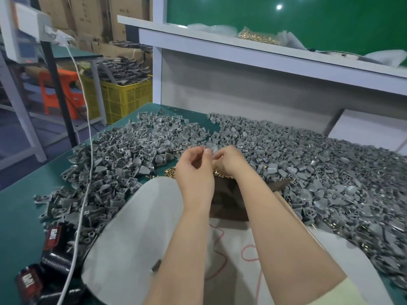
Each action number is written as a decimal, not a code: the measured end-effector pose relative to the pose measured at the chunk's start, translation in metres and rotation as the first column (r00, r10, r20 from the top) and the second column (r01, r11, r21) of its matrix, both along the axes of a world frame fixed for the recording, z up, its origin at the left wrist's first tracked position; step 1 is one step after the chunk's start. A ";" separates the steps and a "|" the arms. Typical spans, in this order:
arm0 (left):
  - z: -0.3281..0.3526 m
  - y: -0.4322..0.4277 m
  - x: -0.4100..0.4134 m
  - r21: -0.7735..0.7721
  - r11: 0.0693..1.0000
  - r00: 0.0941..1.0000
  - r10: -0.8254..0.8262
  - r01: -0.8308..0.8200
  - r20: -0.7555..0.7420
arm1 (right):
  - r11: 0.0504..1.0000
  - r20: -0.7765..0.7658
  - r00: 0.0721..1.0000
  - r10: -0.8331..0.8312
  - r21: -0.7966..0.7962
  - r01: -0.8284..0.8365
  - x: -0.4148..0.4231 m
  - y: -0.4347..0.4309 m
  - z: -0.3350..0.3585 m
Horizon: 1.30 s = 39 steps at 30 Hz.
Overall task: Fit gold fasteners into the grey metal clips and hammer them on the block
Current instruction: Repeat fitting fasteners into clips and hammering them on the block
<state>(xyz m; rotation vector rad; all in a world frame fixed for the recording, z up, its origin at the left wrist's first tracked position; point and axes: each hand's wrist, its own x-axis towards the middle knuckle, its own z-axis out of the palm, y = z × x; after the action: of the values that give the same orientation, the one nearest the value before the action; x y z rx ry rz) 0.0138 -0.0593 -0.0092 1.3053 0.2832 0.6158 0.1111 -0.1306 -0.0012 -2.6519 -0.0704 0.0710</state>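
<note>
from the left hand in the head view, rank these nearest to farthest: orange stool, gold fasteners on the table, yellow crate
From the left hand:
1. gold fasteners, on the table just beside it
2. yellow crate, past the table's far left edge
3. orange stool, farther left, beyond the crate

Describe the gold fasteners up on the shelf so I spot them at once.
Find the white shelf below the green wall, above the bench. Near its middle lies a heap of gold fasteners among crumpled clear plastic. It is the only gold thing up there.
</note>
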 end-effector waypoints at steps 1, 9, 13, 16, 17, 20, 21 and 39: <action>0.000 -0.001 0.000 0.062 0.998 1.000 -0.025 0.025 -0.007 | 0.998 0.014 1.000 0.010 0.060 -0.011 -0.006 -0.005 0.004; -0.002 -0.014 -0.007 0.655 0.692 0.937 -0.093 0.305 -0.337 | 0.813 0.066 0.987 -0.146 0.576 0.082 -0.055 -0.070 0.018; -0.003 -0.023 -0.009 0.761 0.506 0.898 -0.065 0.406 -0.436 | 0.731 0.026 0.989 -0.147 0.677 0.091 -0.082 -0.094 0.012; -0.003 -0.023 -0.010 0.789 0.459 0.897 -0.040 0.408 -0.440 | 0.776 0.087 0.988 -0.130 0.630 0.047 -0.094 -0.095 0.002; -0.003 -0.022 -0.010 0.793 0.450 0.895 -0.036 0.411 -0.444 | 0.833 0.144 0.982 -0.120 0.553 0.021 -0.096 -0.093 -0.001; -0.002 -0.023 -0.011 0.803 0.427 0.895 -0.037 0.416 -0.445 | 0.924 0.266 0.962 -0.060 0.379 -0.047 -0.102 -0.084 -0.008; -0.003 -0.023 -0.011 0.804 0.425 0.897 -0.042 0.414 -0.440 | 0.934 0.285 0.957 -0.048 0.353 -0.058 -0.103 -0.081 -0.011; -0.005 -0.023 -0.009 0.801 0.433 0.900 -0.057 0.413 -0.433 | 0.999 0.360 0.931 -0.050 0.030 0.043 -0.112 -0.064 -0.011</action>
<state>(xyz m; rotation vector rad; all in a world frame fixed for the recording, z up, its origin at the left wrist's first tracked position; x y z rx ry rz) 0.0052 -0.0822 -0.0146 2.4652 0.0186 0.2376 -0.0006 -0.1951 -0.0121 -2.6108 -0.1284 -0.4332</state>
